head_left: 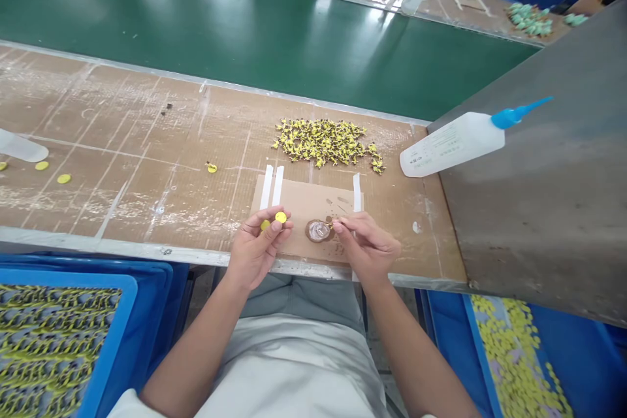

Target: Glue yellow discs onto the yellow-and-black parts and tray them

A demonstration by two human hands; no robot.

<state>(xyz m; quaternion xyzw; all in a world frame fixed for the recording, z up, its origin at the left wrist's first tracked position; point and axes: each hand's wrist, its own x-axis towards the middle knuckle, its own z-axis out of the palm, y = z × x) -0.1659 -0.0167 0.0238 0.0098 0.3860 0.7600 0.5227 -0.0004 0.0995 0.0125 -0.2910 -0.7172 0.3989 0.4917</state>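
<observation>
Pinching a yellow disc between thumb and forefinger, my left hand holds its flat face upward, I judge so that the surface is easy to see and reach. Those 2 fingertips are closed on the rim, which leaves most of the face bare. A 2nd disc sits tucked further back among the same fingers, probably to have a spare within the grip.

My right hand has thumb and forefinger drawn narrow on a tiny piece, at the edge of the glossy puddle. My fingertips hide much of it, so I cannot tell whether it touches the wet stuff. A fine pinch suits something so small.

The puddle lies on a cardboard sheet, which likely spares the table from drips; white tape strips run across its far edge, 2 by the left and 1 by the right, presumably to stop it sliding. Just beyond, the heap of small yellow-and-dark pieces is near enough for a short reach. To its right, the bottle appears tilted towards the metal panel, its blue nozzle pointing up, perhaps against leaks.
</observation>
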